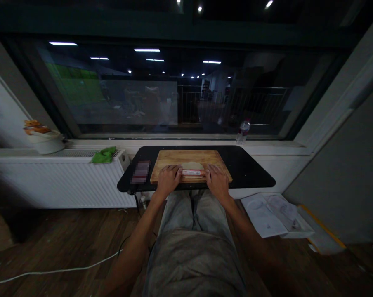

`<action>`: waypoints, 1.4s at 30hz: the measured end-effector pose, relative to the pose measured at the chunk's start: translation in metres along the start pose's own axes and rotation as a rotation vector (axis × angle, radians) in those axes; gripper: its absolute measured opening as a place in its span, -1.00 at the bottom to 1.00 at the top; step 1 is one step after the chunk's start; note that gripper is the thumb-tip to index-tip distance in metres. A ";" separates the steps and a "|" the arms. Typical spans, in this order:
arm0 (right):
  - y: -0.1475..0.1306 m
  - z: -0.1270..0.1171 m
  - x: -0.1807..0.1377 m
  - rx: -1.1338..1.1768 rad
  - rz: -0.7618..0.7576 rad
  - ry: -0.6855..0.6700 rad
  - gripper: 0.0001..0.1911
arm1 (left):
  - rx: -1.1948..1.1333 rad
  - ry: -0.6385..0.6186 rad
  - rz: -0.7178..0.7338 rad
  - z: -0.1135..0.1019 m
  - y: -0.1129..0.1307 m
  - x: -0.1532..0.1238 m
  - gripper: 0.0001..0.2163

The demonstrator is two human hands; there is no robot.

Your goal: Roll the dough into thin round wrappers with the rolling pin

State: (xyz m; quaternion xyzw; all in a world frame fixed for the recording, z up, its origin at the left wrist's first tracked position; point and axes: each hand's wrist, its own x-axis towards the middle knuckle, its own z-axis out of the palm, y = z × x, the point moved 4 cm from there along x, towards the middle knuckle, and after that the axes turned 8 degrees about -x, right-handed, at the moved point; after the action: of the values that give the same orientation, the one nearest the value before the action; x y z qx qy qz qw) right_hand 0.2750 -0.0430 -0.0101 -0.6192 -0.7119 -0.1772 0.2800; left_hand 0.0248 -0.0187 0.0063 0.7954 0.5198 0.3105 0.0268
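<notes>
A wooden cutting board [189, 157] lies on a small black table [251, 167]. On the board sits a flat round of pale dough [191, 166]. Across its near edge lies a rolling pin [192, 172] with a red and white middle. My left hand [168, 178] rests palm down on the pin's left end, fingers flat and spread. My right hand [216, 178] lies the same way on the right end. Both hands press on the pin from above.
A blurred dark object [140, 172] lies left of the board. A plastic bottle [243, 131] stands on the window sill. A green cloth [104, 155] and a white bowl [46, 141] sit on the radiator at left. Papers [271, 213] and a white cable [59, 270] lie on the floor.
</notes>
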 end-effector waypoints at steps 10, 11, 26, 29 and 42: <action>-0.004 -0.007 -0.020 0.059 0.004 0.061 -0.46 | -0.131 -0.013 0.026 -0.001 -0.008 -0.012 -0.62; -0.004 -0.008 -0.022 0.064 0.006 0.059 -0.46 | -0.138 -0.019 0.032 -0.002 -0.008 -0.013 -0.62; 0.012 -0.001 0.003 0.102 -0.094 -0.098 -0.46 | -0.140 -0.091 0.056 0.008 -0.023 -0.002 -0.56; 0.016 -0.001 0.012 0.123 -0.138 -0.164 -0.46 | -0.119 -0.112 0.031 0.007 -0.022 0.005 -0.56; 0.026 0.008 0.025 0.179 -0.153 -0.280 -0.46 | -0.059 -0.116 -0.058 0.003 -0.016 0.012 -0.60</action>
State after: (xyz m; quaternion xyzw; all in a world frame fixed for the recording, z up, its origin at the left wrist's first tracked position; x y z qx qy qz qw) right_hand 0.2969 -0.0143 -0.0031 -0.5542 -0.8020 -0.0459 0.2179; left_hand 0.0167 0.0001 0.0033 0.7957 0.5307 0.2780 0.0893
